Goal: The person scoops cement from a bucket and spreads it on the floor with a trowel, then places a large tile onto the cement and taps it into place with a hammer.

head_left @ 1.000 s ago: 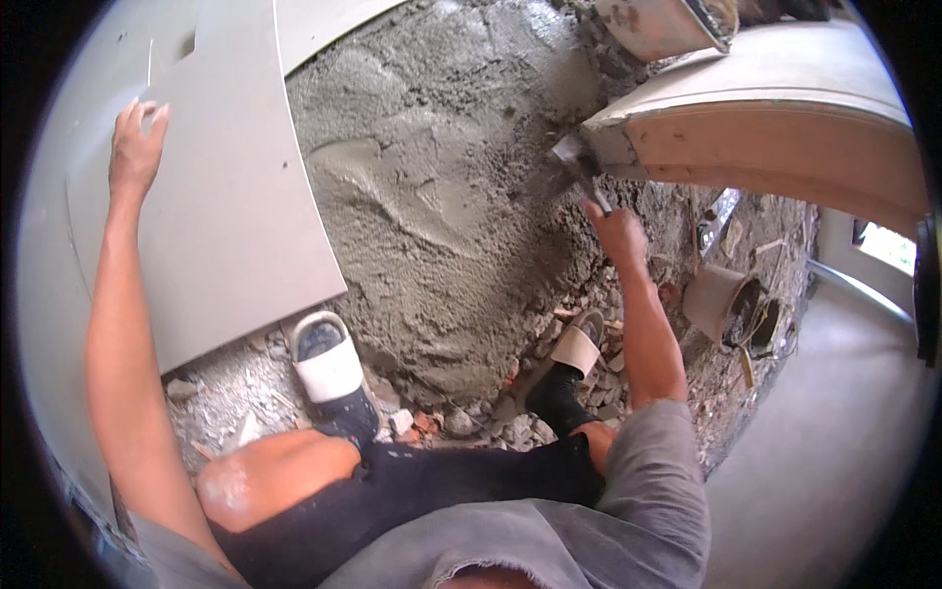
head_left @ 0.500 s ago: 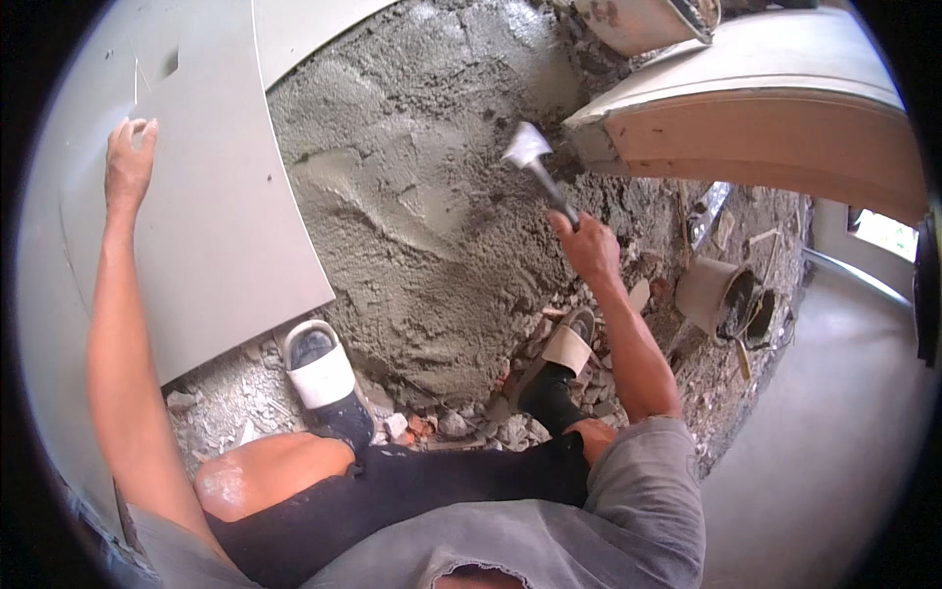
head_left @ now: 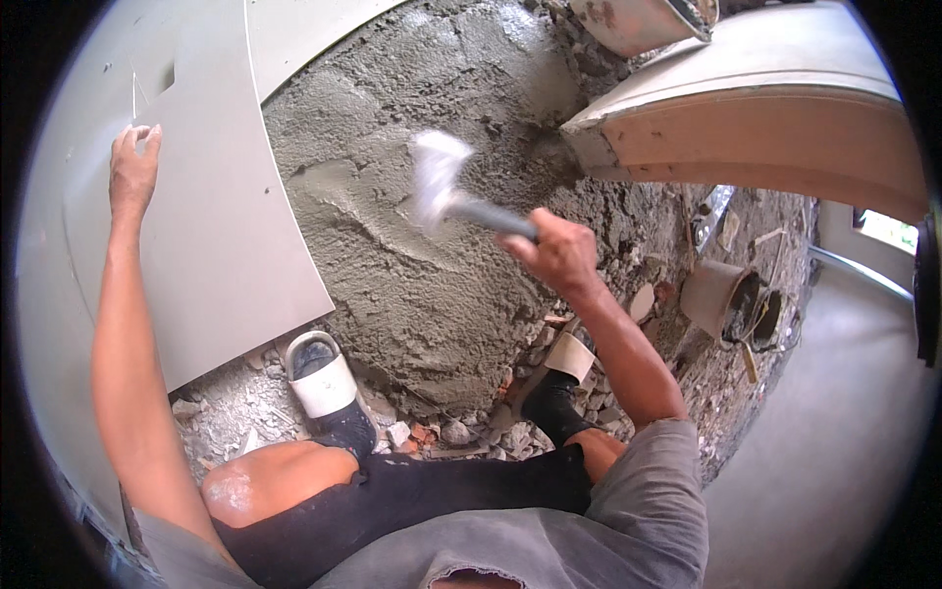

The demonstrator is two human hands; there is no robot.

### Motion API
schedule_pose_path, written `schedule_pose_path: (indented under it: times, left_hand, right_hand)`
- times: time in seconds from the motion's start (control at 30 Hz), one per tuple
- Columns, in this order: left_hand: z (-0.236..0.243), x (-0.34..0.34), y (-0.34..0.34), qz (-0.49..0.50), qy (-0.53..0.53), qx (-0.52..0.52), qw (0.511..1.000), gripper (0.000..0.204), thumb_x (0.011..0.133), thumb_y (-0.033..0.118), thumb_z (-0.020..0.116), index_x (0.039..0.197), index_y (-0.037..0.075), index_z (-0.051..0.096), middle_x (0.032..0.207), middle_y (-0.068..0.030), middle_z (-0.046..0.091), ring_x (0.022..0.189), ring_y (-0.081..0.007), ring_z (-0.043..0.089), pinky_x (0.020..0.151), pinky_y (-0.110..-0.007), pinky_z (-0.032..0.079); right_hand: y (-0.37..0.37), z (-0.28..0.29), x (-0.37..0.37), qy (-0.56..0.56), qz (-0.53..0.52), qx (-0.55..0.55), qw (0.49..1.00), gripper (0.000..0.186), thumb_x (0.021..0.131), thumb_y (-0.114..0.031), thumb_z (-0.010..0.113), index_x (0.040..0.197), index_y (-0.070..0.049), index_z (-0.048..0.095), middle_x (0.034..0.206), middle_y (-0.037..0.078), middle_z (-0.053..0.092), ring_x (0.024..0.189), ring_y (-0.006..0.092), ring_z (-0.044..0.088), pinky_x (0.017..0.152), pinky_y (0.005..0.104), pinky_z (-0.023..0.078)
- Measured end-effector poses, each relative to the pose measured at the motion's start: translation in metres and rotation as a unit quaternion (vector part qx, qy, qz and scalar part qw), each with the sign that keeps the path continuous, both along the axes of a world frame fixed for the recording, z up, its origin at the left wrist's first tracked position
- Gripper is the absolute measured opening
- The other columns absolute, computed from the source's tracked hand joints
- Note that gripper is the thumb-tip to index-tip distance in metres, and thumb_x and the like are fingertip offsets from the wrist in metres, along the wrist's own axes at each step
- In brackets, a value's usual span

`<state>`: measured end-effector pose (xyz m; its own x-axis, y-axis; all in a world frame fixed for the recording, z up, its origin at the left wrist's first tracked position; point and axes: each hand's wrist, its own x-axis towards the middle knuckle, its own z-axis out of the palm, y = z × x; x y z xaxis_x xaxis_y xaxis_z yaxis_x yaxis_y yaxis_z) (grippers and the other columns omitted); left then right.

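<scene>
Item: hand tool with a dark grey cylindrical handle and a broad, pale metallic blade (head_left: 439, 180); located over the middle of the work area, blade pointing away to the left, motion-blurred. Contact with the mortar below cannot be told.

Hands: right hand (head_left: 561, 251), fingers wrapped around the handle's near end. Left hand (head_left: 134, 172), well apart from the tool, over a large, flat, pale grey tile (head_left: 231, 245); fingers loosely bent, a gap between them and the thumb. Whether it touches the tile cannot be told.

Bed: wet, rough grey mortar (head_left: 422, 314), smoother patches near the centre, bordering the tile's right edge.

Near the person: loose grey and reddish rubble (head_left: 456, 432); two slippers with white straps (head_left: 326, 390), worn over dark socks, one at each lower side of the mortar.

Right side: broad piece with pale top and tan side (head_left: 756, 137); dirty off-white bucket (head_left: 628, 25) beyond it; tipped whitish pail (head_left: 708, 294) on debris; smooth grey floor (head_left: 805, 452) at the far right.
</scene>
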<state>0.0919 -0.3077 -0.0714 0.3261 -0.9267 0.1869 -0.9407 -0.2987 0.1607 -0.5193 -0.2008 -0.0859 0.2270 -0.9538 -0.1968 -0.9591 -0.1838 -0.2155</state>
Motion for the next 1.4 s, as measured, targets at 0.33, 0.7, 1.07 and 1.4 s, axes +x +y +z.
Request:
schedule_pose_path:
  times: [0.33, 0.7, 1.07, 1.4]
  left_hand:
    - [-0.001, -0.007, -0.012, -0.060, -0.028, 0.013, 0.998, 0.041, 0.092, 0.042, 0.051, 0.111, 0.007, 0.059, 0.133, -0.0142, 0.046, 0.129, -0.0291, 0.039, 0.105, -0.039, 0.033]
    - [0.003, -0.029, -0.014, -0.074, -0.014, -0.012, 0.997, 0.038, 0.091, 0.038, 0.053, 0.110, 0.006, 0.059, 0.132, -0.0151, 0.046, 0.128, -0.0290, 0.040, 0.105, -0.039, 0.034]
    - [0.018, -0.032, -0.033, -0.050, 0.044, -0.028, 0.997, 0.041, 0.090, 0.041, 0.055, 0.111, 0.006, 0.060, 0.131, -0.0162, 0.048, 0.128, -0.0292, 0.041, 0.105, -0.038, 0.034]
    - [0.039, -0.043, -0.061, -0.043, 0.294, -0.020, 0.955, 0.047, 0.090, 0.045, 0.054, 0.112, 0.005, 0.062, 0.131, -0.0182, 0.049, 0.128, -0.0263, 0.042, 0.105, -0.035, 0.033]
  right_hand:
    - [-0.008, 0.010, 0.009, 0.032, -0.106, -0.001, 0.994, 0.054, 0.078, -0.059, 0.064, 0.071, -0.005, 0.055, 0.066, 0.015, 0.059, 0.061, 0.0337, 0.061, 0.057, 0.0441, 0.047]
    - [0.000, 0.021, -0.022, 0.020, -0.034, -0.024, 0.999, 0.049, 0.080, -0.056, 0.064, 0.065, -0.010, 0.054, 0.056, 0.003, 0.059, 0.044, 0.0153, 0.055, 0.040, 0.0341, 0.044]
    - [-0.010, 0.015, -0.030, 0.042, -0.179, 0.127, 0.975, 0.063, 0.082, -0.068, 0.052, 0.084, -0.006, 0.062, 0.064, 0.011, 0.059, 0.059, 0.0242, 0.060, 0.053, 0.0405, 0.047]
    - [0.010, 0.004, -0.063, 0.090, -0.256, 0.032, 0.962, 0.057, 0.075, -0.064, 0.064, 0.068, -0.008, 0.055, 0.061, 0.008, 0.060, 0.056, 0.0294, 0.060, 0.049, 0.0408, 0.046]
